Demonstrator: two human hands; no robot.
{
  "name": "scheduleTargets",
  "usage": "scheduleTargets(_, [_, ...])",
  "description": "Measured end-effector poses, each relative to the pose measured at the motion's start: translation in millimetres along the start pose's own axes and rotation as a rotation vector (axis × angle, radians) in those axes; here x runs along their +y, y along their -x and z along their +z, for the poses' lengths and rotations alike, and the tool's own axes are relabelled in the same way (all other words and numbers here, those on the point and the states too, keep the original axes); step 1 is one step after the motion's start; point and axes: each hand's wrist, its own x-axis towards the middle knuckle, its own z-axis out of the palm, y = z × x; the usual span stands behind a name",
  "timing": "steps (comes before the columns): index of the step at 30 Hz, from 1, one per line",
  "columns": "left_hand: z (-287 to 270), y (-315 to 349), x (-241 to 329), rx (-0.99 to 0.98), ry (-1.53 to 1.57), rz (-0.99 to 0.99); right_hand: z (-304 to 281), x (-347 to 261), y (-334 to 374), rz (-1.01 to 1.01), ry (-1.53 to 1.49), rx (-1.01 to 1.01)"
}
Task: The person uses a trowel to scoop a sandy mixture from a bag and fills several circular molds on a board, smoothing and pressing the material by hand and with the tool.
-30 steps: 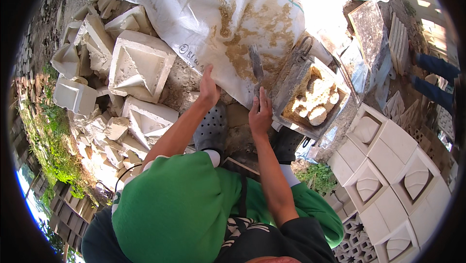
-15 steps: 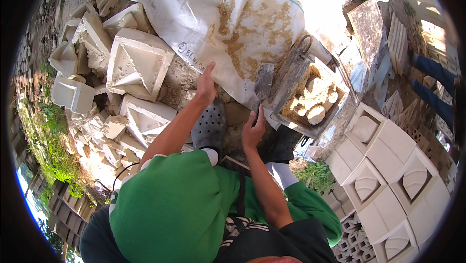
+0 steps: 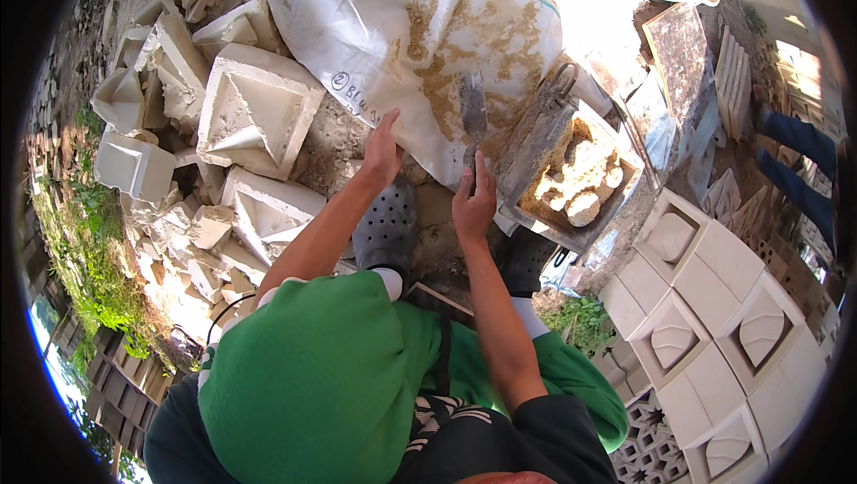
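Note:
In my right hand [image 3: 474, 203] is a small trowel [image 3: 473, 107], its handle wrapped by my fingers and its flat grey blade pointing away from me over a white sheet [image 3: 312, 11]. Sandy brown residue is smeared across that sheet. My left hand [image 3: 383, 155] hangs near the sheet's close edge, fingers stretched out and holding nothing. Just right of the trowel stands a worn rectangular box mould [image 3: 518, 209] with a wire loop at its far end. Pale, crumbly lumps of sandy mix [image 3: 571, 171] lie in it.
Broken and whole pale cast blocks [image 3: 259, 113] are heaped on the left. At lower right, cream blocks with recessed faces [image 3: 705, 305] are stacked. A dark board [image 3: 678, 55] leans at the upper right. Another person's legs [image 3: 799, 158] show at the right edge. My grey clogs [image 3: 386, 229] stand between.
My right hand has shifted slightly away from me, and the trowel's blade has swung left and farther off, away from the box mould. My left hand stays almost where it was.

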Motion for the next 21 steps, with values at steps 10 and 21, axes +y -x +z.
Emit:
scheduleTargets(10, [0.2,1.5,2.2,0.005,0.041,0.065,2.4,15.6,-17.6,-0.212,0.007,-0.063])
scheduleTargets(21, [-2.4,-6.8,0.9,0.048,0.111,0.065,1.1,40.3,-16.3,-0.285,0.084,-0.197])
